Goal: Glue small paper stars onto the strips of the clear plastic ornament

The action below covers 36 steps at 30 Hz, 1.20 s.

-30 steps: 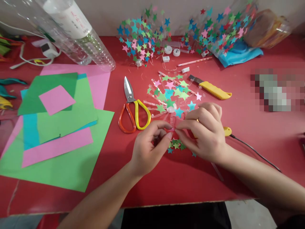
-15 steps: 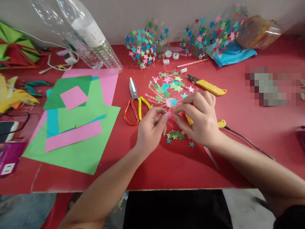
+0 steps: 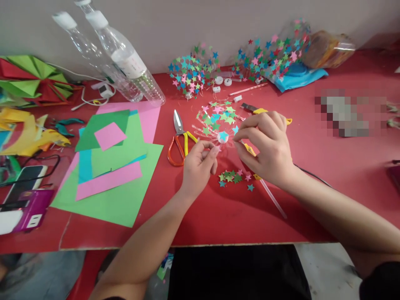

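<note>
Head view: pinching a pink star [image 3: 218,148] in the left hand's [image 3: 199,166] fingers, just nearer than the star-dotted plastic strips [image 3: 215,118] on the bench [image 3: 206,221]. Right hand [image 3: 268,148] alongside, fingers curled inward; cannot tell whether gripping anything. Best to pinch lightly by one point, avoiding creases, and mind the yellow tool [image 3: 249,148].

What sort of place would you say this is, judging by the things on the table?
Probably a small craft workspace, though whether home or workshop I cannot tell: the red table holds layered coloured paper, scissors and small cut-out stars.
</note>
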Each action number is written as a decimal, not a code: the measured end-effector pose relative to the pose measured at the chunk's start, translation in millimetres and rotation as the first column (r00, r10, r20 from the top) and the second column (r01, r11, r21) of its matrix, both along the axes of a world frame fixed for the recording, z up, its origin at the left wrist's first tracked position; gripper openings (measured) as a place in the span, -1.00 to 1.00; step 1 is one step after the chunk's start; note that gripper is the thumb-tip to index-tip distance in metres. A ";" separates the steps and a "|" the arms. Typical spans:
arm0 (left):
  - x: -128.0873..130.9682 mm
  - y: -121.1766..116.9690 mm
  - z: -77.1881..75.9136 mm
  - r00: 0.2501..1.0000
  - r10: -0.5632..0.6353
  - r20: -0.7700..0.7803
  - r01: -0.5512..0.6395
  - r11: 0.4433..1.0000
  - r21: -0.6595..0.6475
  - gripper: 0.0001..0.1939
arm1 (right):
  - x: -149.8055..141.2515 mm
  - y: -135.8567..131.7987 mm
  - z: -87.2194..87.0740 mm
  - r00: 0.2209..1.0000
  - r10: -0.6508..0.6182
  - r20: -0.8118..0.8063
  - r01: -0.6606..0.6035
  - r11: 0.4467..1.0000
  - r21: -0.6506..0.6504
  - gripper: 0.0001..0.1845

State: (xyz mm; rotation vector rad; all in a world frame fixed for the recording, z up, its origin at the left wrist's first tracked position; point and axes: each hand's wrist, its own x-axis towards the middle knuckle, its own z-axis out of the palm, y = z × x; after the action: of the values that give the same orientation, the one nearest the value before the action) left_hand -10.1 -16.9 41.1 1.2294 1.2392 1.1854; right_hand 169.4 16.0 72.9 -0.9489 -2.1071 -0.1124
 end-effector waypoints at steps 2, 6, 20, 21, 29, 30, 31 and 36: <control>0.0 0.0 -0.8 1.000 -0.002 -0.011 0.002 1.000 0.006 -0.84 | 0.5 0.6 0.5 1.000 0.007 0.000 -0.007 1.000 0.009 -0.93; 0.0 1.4 -1.4 1.000 -0.004 0.005 0.004 1.000 0.011 -0.82 | 0.1 0.8 2.6 0.999 0.034 -0.004 -0.034 0.999 0.036 -0.92; 0.0 12.1 6.2 0.998 -0.054 -0.022 0.053 0.998 -0.042 -0.73 | 6.1 -9.3 22.0 0.993 0.111 -0.030 -0.109 0.992 0.069 -0.90; 0.1 12.7 5.7 0.998 -0.046 -0.038 0.045 0.998 -0.031 -0.73 | 6.2 -10.4 23.3 0.993 0.116 -0.031 -0.114 0.991 0.072 -0.89; 2.6 12.9 6.1 0.994 0.005 -0.109 0.000 0.999 0.051 -0.69 | 9.6 -21.5 31.1 0.992 0.117 -0.046 -0.112 0.988 0.103 -0.90; 3.0 12.5 6.7 0.994 0.008 -0.107 -0.002 0.998 0.058 -0.69 | 10.4 -22.4 31.2 0.992 0.117 -0.048 -0.112 0.989 0.100 -0.89; 3.4 12.1 7.0 0.994 0.011 -0.104 -0.005 0.998 0.065 -0.69 | 11.1 -23.3 31.2 0.992 0.119 -0.048 -0.114 0.989 0.095 -0.89; 5.8 11.2 6.3 0.996 0.027 -0.090 -0.020 0.997 0.080 -0.69 | 11.5 -24.7 30.1 0.991 0.134 -0.021 -0.132 0.988 0.081 -0.90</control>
State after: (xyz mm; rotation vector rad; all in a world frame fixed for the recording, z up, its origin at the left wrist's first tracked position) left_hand -4.2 -5.7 47.4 1.3434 1.2874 1.2170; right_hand 180.9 -8.7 103.1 -0.7564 -2.1190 -0.1138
